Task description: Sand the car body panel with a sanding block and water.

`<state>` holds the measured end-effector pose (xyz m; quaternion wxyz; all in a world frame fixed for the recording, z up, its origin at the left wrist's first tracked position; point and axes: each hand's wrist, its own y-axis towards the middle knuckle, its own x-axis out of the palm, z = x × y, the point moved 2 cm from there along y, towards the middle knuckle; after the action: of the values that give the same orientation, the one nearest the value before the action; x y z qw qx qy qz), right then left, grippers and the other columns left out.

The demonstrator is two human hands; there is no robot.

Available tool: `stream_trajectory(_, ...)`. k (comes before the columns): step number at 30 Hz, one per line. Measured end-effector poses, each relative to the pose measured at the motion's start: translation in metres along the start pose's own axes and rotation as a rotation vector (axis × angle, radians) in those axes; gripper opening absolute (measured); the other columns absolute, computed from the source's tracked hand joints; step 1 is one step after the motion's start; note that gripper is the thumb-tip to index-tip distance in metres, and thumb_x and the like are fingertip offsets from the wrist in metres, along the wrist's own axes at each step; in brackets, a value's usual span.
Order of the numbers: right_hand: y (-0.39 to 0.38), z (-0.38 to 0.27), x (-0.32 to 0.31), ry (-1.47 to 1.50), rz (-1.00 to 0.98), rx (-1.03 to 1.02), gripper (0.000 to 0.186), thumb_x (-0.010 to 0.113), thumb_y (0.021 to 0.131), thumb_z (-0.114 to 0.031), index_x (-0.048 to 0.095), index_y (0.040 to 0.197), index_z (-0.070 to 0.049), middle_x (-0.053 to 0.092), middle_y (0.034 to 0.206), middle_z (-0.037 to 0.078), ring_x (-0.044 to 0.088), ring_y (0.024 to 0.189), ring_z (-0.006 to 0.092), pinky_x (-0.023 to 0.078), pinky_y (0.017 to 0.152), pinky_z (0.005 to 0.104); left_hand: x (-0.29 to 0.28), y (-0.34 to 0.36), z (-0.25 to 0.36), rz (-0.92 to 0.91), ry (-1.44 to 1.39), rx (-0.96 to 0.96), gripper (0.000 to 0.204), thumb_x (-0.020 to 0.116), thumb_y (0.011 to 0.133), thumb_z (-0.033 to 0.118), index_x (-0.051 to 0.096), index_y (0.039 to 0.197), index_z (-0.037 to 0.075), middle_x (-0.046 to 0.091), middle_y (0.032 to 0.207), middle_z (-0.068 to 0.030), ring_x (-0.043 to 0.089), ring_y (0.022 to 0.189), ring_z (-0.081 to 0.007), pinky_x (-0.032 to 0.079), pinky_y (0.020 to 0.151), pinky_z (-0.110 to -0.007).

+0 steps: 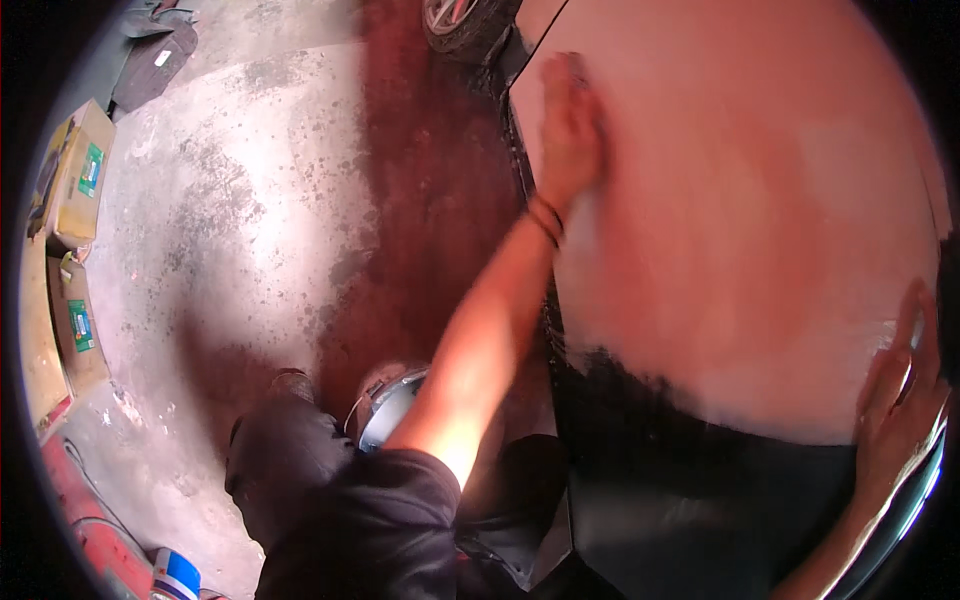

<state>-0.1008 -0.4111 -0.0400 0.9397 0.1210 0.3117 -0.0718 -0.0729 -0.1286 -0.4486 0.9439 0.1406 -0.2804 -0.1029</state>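
A car body panel point(740, 200), dull pinkish grey with patchy filler or primer, fills the right side; its lower part is glossy black. My left arm reaches across to the panel's far left part. There my left hand point(572, 135) lies flat against the surface, fingers stretched forward and slightly blurred. A small dark patch shows by its fingertips, too unclear to name; what is under the palm is hidden. At the far right, my right hand point(890, 405) rests with extended fingers near the panel's edge, beside a shiny curved strip. Nothing shows in it.
A car wheel point(470, 25) stands at the top. Below my left arm is a bucket point(385, 410) on the stained concrete floor point(250, 200). Cardboard boxes point(85, 180), a red machine-like object point(105, 550) and a blue-and-white can point(175, 575) line the left side.
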Motion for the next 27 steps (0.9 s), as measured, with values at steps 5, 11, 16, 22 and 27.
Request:
stream_trajectory(5, -0.005, 0.006, -0.011, 0.121, -0.069, 0.112, 0.052, 0.041, 0.121, -0.038, 0.055, 0.16, -0.008, 0.065, 0.158, 0.009, 0.067, 0.075, 0.0169, 0.057, 0.07, 0.0299, 0.01, 0.003, -0.012, -0.081, 0.024, -0.175, 0.061, 0.05, 0.113, 0.012, 0.034, 0.17, -0.005, 0.029, 0.178, -0.0277, 0.022, 0.168, -0.043, 0.016, 0.137, -0.044)
stream_trajectory(11, -0.005, 0.016, -0.031, -0.095, -0.151, 0.051, 0.049, 0.044, 0.117, -0.036, 0.059, 0.154, -0.008, 0.063, 0.153, 0.016, 0.072, 0.099, 0.0276, 0.058, 0.086, 0.0404, 0.051, -0.09, 0.095, -0.11, 0.044, 0.101, 0.062, 0.045, 0.114, 0.009, 0.027, 0.171, -0.007, 0.025, 0.18, -0.027, 0.016, 0.17, -0.0432, 0.011, 0.138, -0.05)
stream_trajectory(16, 0.011, 0.005, -0.03, -0.042, -0.063, 0.063, 0.044, 0.049, 0.11, -0.032, 0.067, 0.142, -0.007, 0.062, 0.144, 0.02, 0.066, 0.113, 0.037, 0.054, 0.098, 0.053, -0.025, -0.002, -0.048, 0.024, 0.216, -0.082, 0.063, 0.051, 0.114, 0.014, 0.031, 0.169, -0.008, 0.031, 0.178, -0.0283, 0.021, 0.168, -0.0427, 0.016, 0.137, -0.044)
stream_trajectory(22, 0.006, 0.009, -0.038, -0.175, -0.107, 0.094, 0.042, 0.051, 0.108, -0.031, 0.071, 0.137, -0.007, 0.061, 0.141, 0.021, 0.062, 0.127, 0.0421, 0.052, 0.107, 0.0592, 0.062, -0.147, 0.11, -0.129, 0.024, 0.028, 0.065, 0.044, 0.111, 0.008, 0.027, 0.172, -0.006, 0.025, 0.18, -0.0284, 0.014, 0.17, -0.0439, 0.009, 0.138, -0.05)
stream_trajectory(27, 0.005, 0.019, -0.036, -0.257, 0.007, -0.075, 0.047, 0.046, 0.114, -0.035, 0.063, 0.149, -0.009, 0.06, 0.151, 0.017, 0.065, 0.131, 0.0362, 0.056, 0.105, 0.0495, 0.044, -0.129, 0.049, -0.003, -0.35, -0.156, 0.065, 0.045, 0.11, 0.006, 0.027, 0.171, -0.007, 0.024, 0.18, -0.028, 0.014, 0.17, -0.0446, 0.009, 0.138, -0.049)
